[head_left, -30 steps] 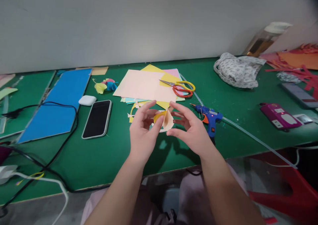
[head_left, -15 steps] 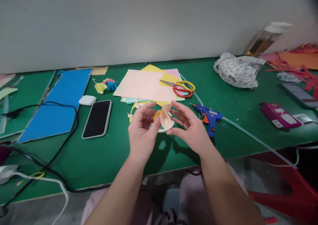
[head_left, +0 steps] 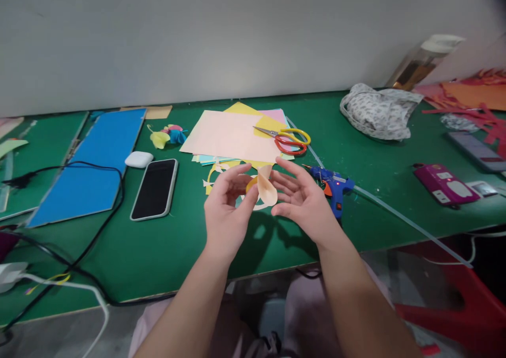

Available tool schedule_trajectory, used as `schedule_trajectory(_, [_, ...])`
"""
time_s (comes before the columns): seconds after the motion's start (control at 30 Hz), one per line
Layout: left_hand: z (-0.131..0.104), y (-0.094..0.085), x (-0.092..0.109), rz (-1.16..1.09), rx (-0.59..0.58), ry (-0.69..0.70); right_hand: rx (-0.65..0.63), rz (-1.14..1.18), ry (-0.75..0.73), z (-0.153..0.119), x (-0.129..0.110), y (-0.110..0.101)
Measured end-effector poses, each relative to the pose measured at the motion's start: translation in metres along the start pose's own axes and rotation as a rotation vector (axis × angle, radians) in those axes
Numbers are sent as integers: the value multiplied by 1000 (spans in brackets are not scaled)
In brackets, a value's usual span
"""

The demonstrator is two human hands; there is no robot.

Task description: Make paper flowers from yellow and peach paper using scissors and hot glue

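Note:
Between my hands, above the green table, is a curled peach paper petal (head_left: pixel 268 189) with a yellow piece (head_left: pixel 252 183) at its left side. My left hand (head_left: pixel 229 205) pinches the petal's left edge between thumb and fingers. My right hand (head_left: pixel 301 202) is just right of the petal with its fingers apart and gripping nothing. Pale and yellow paper scraps (head_left: pixel 211 181) lie on the table behind my left hand. A blue glue gun (head_left: pixel 336 189) rests right of my right hand, its small light red.
Scissors (head_left: pixel 292 137) lie on stacked coloured paper (head_left: pixel 229 134). Left are paper flowers (head_left: pixel 161 139), a phone (head_left: pixel 154 190), an earbud case (head_left: pixel 139 160), a blue board (head_left: pixel 98 163) and cables. Right are a glue stick (head_left: pixel 411 224), a patterned cloth (head_left: pixel 379 113) and a purple power strip (head_left: pixel 446 185).
The peach petal has shifted slightly right and turned a little in my left hand. My right hand's fingers have spread away from it.

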State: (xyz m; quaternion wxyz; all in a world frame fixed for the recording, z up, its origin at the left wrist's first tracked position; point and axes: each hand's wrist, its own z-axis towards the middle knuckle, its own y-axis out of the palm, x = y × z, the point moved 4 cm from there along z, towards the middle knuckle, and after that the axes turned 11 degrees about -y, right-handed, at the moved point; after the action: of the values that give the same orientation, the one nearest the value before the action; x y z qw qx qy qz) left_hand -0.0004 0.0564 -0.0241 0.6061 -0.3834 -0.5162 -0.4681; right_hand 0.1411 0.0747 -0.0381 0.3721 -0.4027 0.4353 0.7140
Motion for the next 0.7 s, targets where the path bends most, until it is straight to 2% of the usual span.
schedule_trajectory(0.37, [-3, 2, -1, 9, -15, -43, 14, -18, -51, 2, -2, 4])
schedule_trajectory(0.7, [-4, 4, -2, -28, -39, -50, 14, -202, -124, 1, -2, 5])
